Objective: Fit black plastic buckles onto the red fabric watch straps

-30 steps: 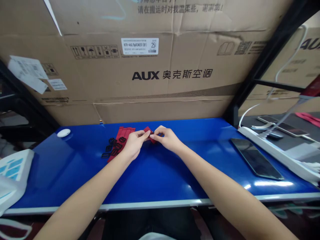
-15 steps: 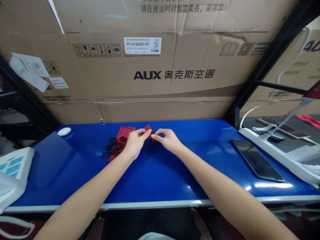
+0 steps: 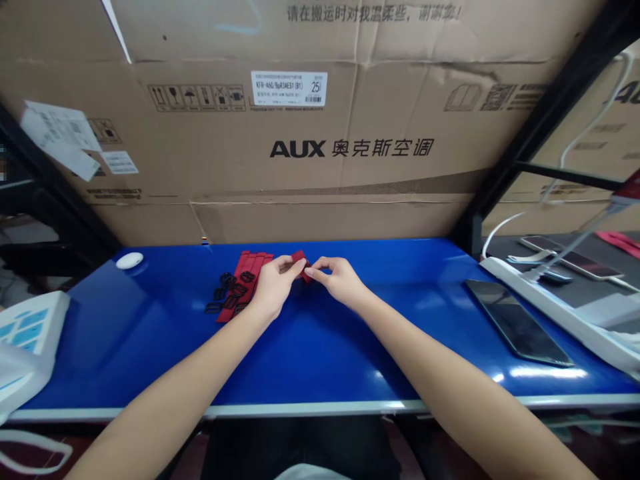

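Red strip (image 3: 299, 255): one, held up between the two hands, over the rear part of the blue table (image 3: 325, 353).

Left hand (image 3: 271, 285): thumb and fingers closed in a pinch on the strip; one end pokes out past the fingertips.

Right hand (image 3: 344, 279): thumb and forefinger pinched on the strip from the other side, forefinger arched; both sets of fingertips nearly meet. Whether they hide a buckle, I cannot tell from here.

Flat strips (image 3: 253, 262): several, red, side by side, left of the left hand and partly behind it.

Buckles (image 3: 240, 290): black, a loose cluster on and beside the flat strips.

Step in hand, my judgement: fine two-handed work on the strip, perhaps folding or threading. Next move, likewise judged: calls for a steady left pinch and small, exact right-hand fingertip adjustments.
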### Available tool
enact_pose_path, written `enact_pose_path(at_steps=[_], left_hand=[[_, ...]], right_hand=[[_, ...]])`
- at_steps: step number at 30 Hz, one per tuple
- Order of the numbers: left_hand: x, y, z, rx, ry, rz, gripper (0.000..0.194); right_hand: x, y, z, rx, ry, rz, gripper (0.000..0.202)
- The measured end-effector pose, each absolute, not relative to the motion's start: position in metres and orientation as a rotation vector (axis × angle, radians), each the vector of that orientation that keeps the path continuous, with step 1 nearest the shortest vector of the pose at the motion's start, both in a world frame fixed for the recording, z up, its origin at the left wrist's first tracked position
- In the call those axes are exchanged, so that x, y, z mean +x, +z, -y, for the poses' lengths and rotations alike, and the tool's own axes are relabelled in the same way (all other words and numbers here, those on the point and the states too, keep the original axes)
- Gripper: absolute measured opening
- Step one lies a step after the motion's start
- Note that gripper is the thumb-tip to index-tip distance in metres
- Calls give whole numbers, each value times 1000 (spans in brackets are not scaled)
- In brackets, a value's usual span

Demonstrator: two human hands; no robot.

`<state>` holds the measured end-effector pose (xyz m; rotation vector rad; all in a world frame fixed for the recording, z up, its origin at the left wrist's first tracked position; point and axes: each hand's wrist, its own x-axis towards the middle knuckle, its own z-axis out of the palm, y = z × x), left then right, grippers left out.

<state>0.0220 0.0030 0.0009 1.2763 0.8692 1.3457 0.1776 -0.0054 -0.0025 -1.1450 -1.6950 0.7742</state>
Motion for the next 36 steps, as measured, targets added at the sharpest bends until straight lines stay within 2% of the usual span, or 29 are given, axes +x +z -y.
enact_pose_path(at_steps=[2, 6, 10, 13, 18, 22, 25, 28, 30, 32, 36], left_hand=[[23, 3, -2, 1198, 1356, -866, 29], [26, 7, 3, 1084, 1301, -904, 36], [29, 8, 7, 1049, 1248, -910, 37], [26, 5, 3, 1072, 1313, -954, 34], [13, -7, -13, 1079, 1473, -1170, 29], [4, -13, -20, 1224, 1271, -1218, 21], [0, -12, -19, 1591, 1075, -1271, 12], [-3, -8, -12, 1964, 1082, -1172, 2], [-3, -5, -6, 2109, 1048, -969, 11], [-2, -5, -2, 2245, 885, -817, 22], [4, -11, 3, 2606, 490, -838, 39]], right_hand=[[175, -6, 6, -1148, 660, 1662, 23], [166, -10, 11, -1144, 285, 1681, 41], [158, -11, 13, -1198, 84, 1785, 28], [155, -13, 12, -1274, 2, 1822, 30], [163, -11, 14, -1335, 34, 1896, 29], [193, 2, 2, -1268, 236, 2115, 22], [223, 5, -20, -1229, 423, 2355, 31], [250, -6, -37, -1359, 397, 2323, 56], [264, -19, -37, -1462, 354, 2214, 66], [272, -29, -29, -1571, 319, 2093, 66], [269, -35, -7, -1678, 282, 2148, 68]])
